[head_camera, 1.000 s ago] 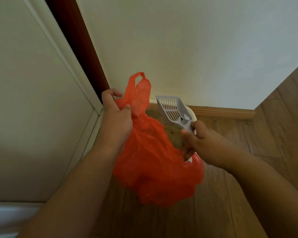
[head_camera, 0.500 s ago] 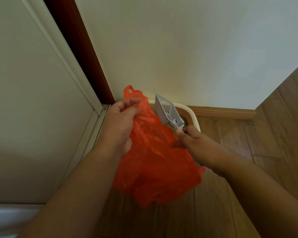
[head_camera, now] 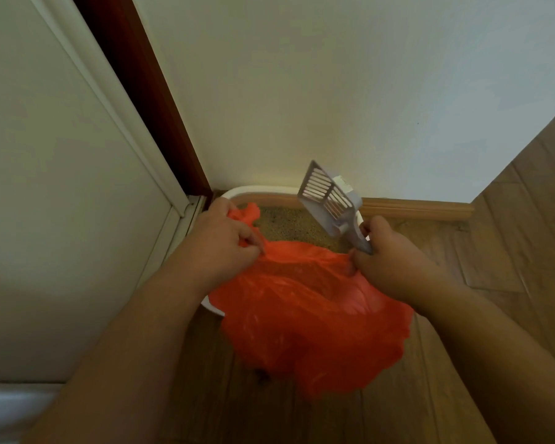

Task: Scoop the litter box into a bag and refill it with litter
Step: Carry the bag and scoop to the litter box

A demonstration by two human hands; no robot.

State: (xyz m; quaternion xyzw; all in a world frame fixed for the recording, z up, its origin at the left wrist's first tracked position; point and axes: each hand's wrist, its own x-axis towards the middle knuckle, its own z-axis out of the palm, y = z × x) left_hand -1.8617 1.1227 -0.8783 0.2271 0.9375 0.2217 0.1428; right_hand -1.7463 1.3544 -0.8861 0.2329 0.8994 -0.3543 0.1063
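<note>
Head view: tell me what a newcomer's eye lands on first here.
The bright orange plastic bag dominates the middle of the frame, stretched between the left hand and the right hand above the wooden floor. Next comes the pale slotted litter scoop, also gripped in the right hand and tilted up against the wall. Behind the bag, the white litter box with sandy litter sits in the corner.

Two bare forearms reaching in from the lower corners, no sleeves in view, left hand (head_camera: 220,243) and right hand (head_camera: 394,262) both ungloved, no rings, watch or bands visible on fingers or wrists
</note>
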